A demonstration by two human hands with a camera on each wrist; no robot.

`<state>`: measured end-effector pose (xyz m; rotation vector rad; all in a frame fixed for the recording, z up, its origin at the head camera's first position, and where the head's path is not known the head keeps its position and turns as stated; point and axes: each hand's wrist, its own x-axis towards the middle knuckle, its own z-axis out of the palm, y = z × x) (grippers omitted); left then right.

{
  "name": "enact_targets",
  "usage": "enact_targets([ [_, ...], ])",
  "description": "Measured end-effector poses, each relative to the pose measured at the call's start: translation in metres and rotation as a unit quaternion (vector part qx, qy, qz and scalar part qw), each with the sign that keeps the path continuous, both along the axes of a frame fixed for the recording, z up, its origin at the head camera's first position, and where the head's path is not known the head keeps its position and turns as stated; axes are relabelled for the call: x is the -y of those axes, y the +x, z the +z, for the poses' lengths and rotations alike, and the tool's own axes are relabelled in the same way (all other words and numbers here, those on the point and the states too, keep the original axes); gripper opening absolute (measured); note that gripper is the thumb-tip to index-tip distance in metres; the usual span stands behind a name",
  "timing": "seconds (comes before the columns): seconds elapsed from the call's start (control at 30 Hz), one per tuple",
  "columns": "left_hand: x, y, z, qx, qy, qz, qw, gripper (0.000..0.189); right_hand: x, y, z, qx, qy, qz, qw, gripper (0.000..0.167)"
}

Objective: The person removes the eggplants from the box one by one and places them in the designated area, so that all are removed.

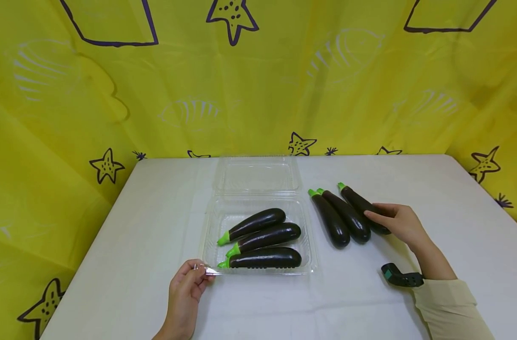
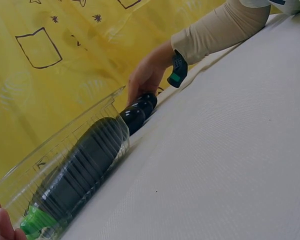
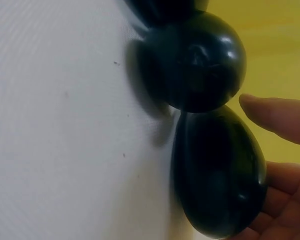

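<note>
A clear plastic clamshell container [image 1: 258, 273] stands open, with three dark eggplants [image 1: 264, 237] with green stems lying side by side in it. My left hand [image 1: 188, 288] pinches its front left corner between thumb and fingers. To the right of the container, three more eggplants [image 1: 328, 222] lie slanted on the table. My right hand [image 1: 396, 222] holds the rightmost eggplant [image 1: 360, 200] near its thick end. In the right wrist view, fingers [image 3: 282, 195] lie along one side of that eggplant [image 3: 222, 185], and the thumb [image 3: 277, 115] is over the other side.
The container's lid [image 1: 258, 174] lies folded back toward the far edge of the white table [image 1: 135, 245]. A yellow curtain [image 1: 258, 94] with sea drawings hangs behind and beside the table. A black device [image 1: 400, 276] is strapped at the right wrist.
</note>
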<state>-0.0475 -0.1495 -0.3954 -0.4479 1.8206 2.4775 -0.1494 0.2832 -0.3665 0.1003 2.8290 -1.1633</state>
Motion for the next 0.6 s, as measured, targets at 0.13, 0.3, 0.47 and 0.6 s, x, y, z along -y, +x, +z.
enact_targets([
  [0.13,-0.0004,-0.0001,0.0004,0.005,0.000,0.002,1.0000,0.012,-0.0005,0.0006,-0.0008,-0.006,0.005,0.002,1.0000,0.064],
  [0.3,-0.0002,0.0000,-0.0001,0.005,0.000,0.003,1.0000,0.012,0.0007,0.0006,-0.0003,-0.009,0.004,0.005,0.9999,0.062],
  [0.47,0.0005,0.0002,-0.0010,0.005,0.001,0.002,1.0000,0.012,0.0019,0.0007,0.0005,-0.005,-0.009,0.010,0.9999,0.061],
  [0.6,0.0008,0.0001,-0.0015,0.002,0.002,0.000,1.0000,0.012,0.0022,0.0007,0.0005,0.000,-0.021,0.012,0.9997,0.061],
])
